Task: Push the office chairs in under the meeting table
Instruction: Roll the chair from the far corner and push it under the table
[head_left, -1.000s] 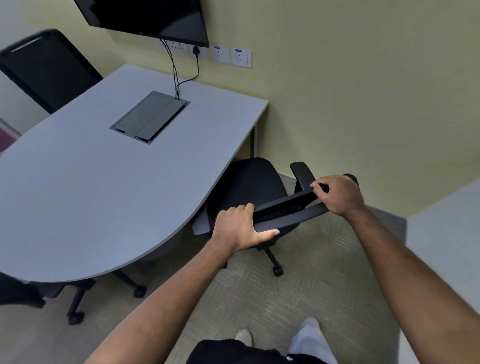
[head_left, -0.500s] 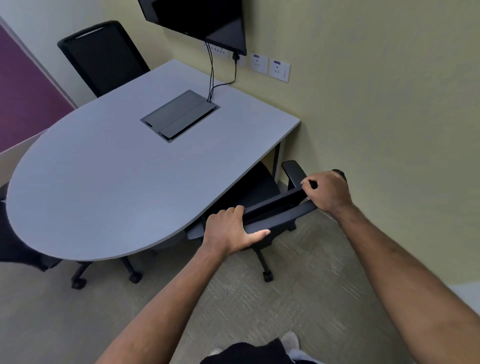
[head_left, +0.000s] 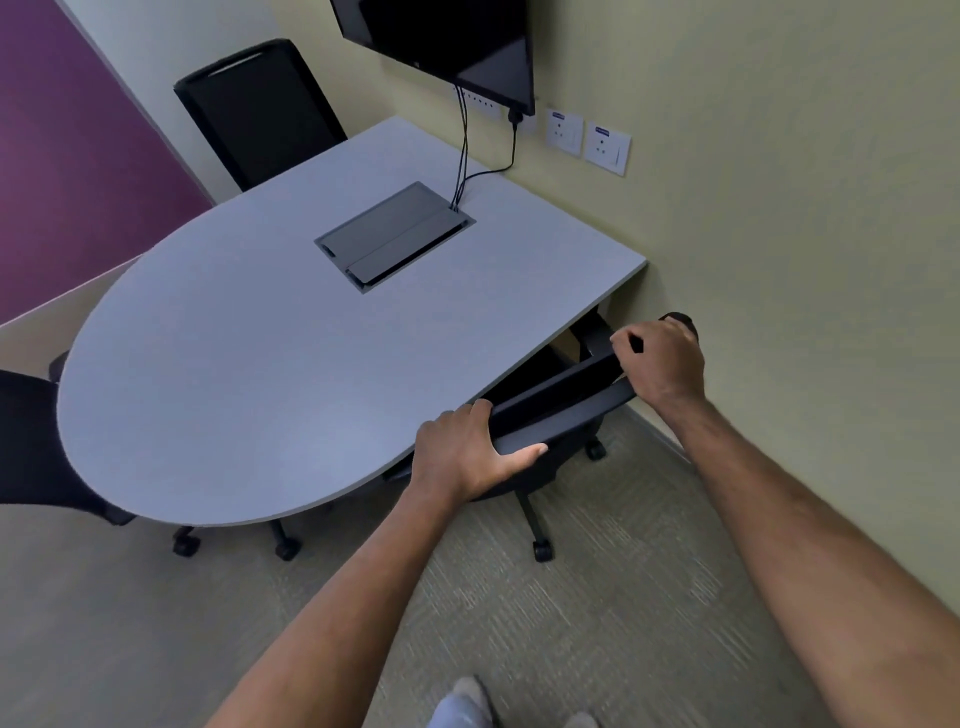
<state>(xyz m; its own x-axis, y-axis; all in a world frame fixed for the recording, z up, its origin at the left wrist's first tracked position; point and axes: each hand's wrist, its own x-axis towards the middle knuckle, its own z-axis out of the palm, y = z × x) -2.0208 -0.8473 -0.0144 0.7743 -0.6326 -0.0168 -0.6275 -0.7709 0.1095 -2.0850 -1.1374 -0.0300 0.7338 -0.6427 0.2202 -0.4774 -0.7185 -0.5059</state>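
Two hands grip the near chair's (head_left: 558, 415) backrest top, whose long axis runs left-near to right-far: left hand (head_left: 470, 452) curled round the nearer end, right hand (head_left: 657, 358) curled round the farther end beside the wall. Its seat lies ahead of both, mostly under the surface (head_left: 291, 332); the remaining push looks short. Beyond, two more chairs, left (head_left: 31, 441) and far (head_left: 260, 109).

a black screen (head_left: 447, 41) hangs on the yellow wall (head_left: 779, 182). cables (head_left: 464, 150) drop from it to a grey hatch (head_left: 395, 240). two white sockets (head_left: 587, 141) sit on the wall beside the screen. a purple panel (head_left: 67, 156) stands at left; carpet (head_left: 597, 623) covers the floor.
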